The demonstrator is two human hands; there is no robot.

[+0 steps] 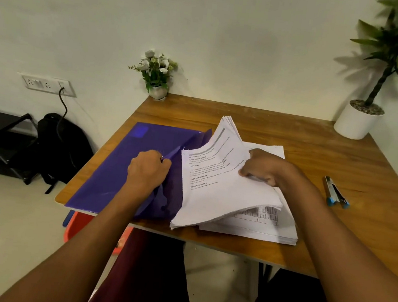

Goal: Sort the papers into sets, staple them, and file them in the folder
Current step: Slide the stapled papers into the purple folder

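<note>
Pale wall behind, black backpack (54, 149) on the floor far left, brown wooden table (317, 152) before me. On its left half lies the purple plastic folder (117, 166), and my left hand (147, 169) pinches a thin purple flap of it. My right hand (263, 167) grips a curled sheaf of white printed papers (212, 194), raised over the flat paper pile (265, 233). Farther right lies the blue-tipped metal stapler (335, 192).

Folders: one purple plastic folder (114, 166)
Paper piles: seemingly two, lifted white printed bundle (215, 195), flat white stack (258, 232)
Staplers: one blue-tipped metal stapler (335, 193)
Plants: two, small white-flowered pot plant (157, 74), tall green potted plant (380, 72)
</note>
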